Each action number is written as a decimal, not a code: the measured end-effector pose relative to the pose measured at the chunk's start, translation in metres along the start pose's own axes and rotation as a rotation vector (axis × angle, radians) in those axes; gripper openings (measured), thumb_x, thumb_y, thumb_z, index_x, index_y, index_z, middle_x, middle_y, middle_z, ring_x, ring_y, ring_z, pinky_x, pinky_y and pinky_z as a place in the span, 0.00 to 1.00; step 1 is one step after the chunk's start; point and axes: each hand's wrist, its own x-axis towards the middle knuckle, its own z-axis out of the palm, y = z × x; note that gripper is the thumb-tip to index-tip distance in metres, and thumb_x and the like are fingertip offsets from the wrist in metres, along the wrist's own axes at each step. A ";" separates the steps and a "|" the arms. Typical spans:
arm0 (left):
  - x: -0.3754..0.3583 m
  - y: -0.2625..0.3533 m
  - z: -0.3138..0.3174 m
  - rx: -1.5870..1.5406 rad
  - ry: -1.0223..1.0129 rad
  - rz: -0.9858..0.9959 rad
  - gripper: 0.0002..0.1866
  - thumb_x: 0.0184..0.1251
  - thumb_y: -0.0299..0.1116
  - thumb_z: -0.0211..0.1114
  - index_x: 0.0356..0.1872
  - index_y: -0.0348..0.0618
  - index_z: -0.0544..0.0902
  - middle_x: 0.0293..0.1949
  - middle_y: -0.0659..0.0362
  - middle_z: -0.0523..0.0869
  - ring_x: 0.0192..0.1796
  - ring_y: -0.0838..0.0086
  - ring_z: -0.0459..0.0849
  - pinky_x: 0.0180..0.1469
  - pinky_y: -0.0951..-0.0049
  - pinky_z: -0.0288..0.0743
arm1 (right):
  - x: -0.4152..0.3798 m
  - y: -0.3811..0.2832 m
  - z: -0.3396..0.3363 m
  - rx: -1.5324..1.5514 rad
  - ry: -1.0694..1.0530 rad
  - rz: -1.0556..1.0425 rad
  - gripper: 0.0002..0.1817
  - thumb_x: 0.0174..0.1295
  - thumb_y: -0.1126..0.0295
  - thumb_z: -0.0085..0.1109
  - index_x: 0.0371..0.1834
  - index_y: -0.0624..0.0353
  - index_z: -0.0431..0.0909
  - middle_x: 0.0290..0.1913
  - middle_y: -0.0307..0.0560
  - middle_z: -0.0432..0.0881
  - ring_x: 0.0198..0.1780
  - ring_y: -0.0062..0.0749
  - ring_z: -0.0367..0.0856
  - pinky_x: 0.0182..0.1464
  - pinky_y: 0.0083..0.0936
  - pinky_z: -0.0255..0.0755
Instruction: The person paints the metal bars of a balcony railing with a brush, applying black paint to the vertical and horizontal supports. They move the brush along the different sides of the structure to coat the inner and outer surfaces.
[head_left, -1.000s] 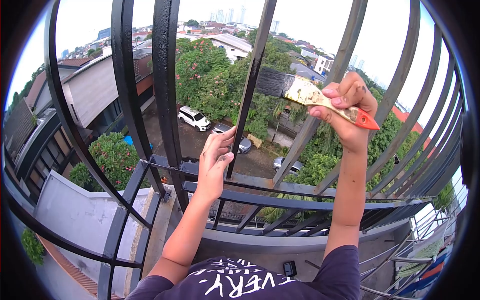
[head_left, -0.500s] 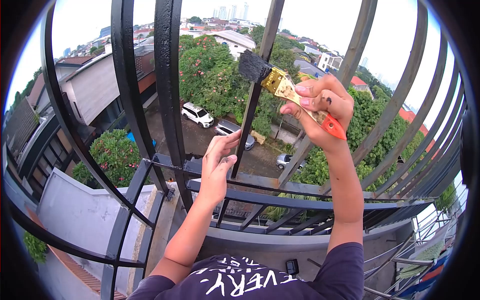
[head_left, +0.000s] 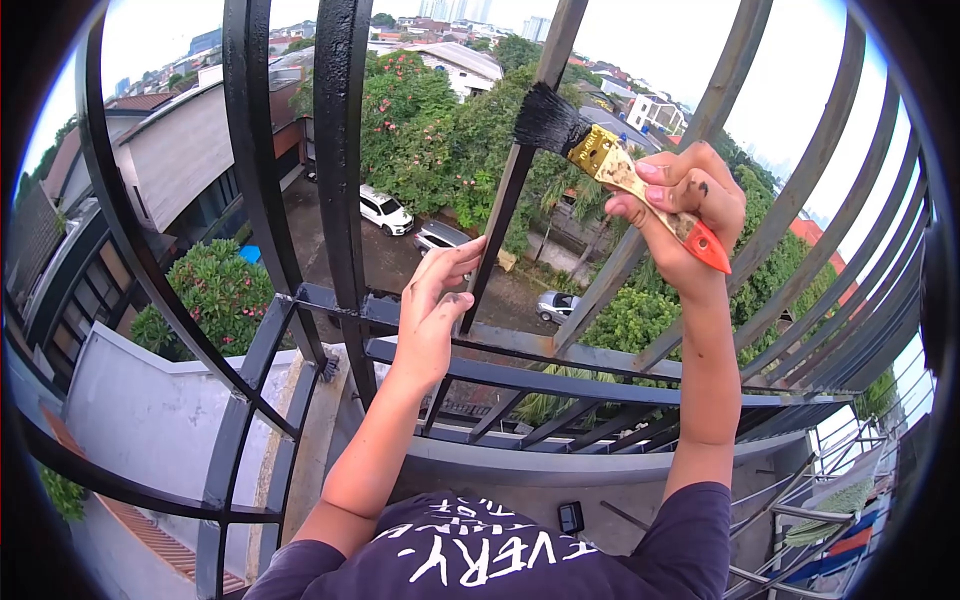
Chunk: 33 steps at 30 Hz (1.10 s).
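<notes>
A paintbrush with black-coated bristles, a gold ferrule and a red-tipped handle is pinched in my right hand. Its bristles lie against the upper part of an upright metal bar. Dark paint spots mark my right fingers. Lower on the same bar rests my left hand, fingers extended, holding nothing, with a dark smear on the thumb. The bars to the left look glossy black, while those to the right are duller grey-brown.
A horizontal rail runs below my hands. Beyond the bars are trees, a white car, other cars and rooftops. A dark rectangular object lies on the floor, and a rack with cloths stands at the lower right.
The brush and my right hand have moved right and slightly down in the view. My left hand has shifted slightly, still at the bar. The head view has tilted a little.
</notes>
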 end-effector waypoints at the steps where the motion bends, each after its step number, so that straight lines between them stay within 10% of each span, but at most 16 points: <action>1: 0.000 -0.001 -0.001 0.024 -0.006 0.002 0.35 0.51 0.31 0.55 0.67 0.37 0.79 0.59 0.49 0.81 0.66 0.58 0.80 0.69 0.61 0.69 | 0.000 -0.001 -0.002 -0.012 -0.017 0.013 0.20 0.42 0.78 0.86 0.26 0.63 0.76 0.32 0.45 0.83 0.38 0.33 0.88 0.35 0.23 0.80; 18: 0.003 -0.005 0.000 0.004 0.007 -0.052 0.37 0.52 0.37 0.54 0.67 0.34 0.78 0.63 0.50 0.80 0.69 0.57 0.78 0.72 0.62 0.63 | 0.028 -0.077 -0.013 -0.229 -0.192 -0.050 0.23 0.46 0.79 0.83 0.27 0.58 0.69 0.30 0.44 0.78 0.34 0.26 0.81 0.41 0.29 0.82; 26: -0.001 -0.006 -0.003 0.007 0.012 -0.041 0.34 0.58 0.38 0.55 0.67 0.35 0.79 0.61 0.50 0.82 0.68 0.58 0.79 0.72 0.63 0.64 | 0.018 -0.059 0.030 -0.079 -0.387 -0.182 0.18 0.39 0.84 0.74 0.34 0.60 0.77 0.32 0.47 0.72 0.30 0.40 0.77 0.30 0.26 0.72; 33: 0.003 -0.017 -0.006 -0.026 0.049 0.043 0.28 0.57 0.28 0.57 0.61 0.40 0.84 0.54 0.52 0.85 0.59 0.62 0.84 0.63 0.66 0.71 | 0.038 -0.036 0.006 -0.161 -0.165 -0.113 0.22 0.44 0.83 0.80 0.20 0.60 0.67 0.32 0.47 0.78 0.33 0.30 0.82 0.31 0.22 0.74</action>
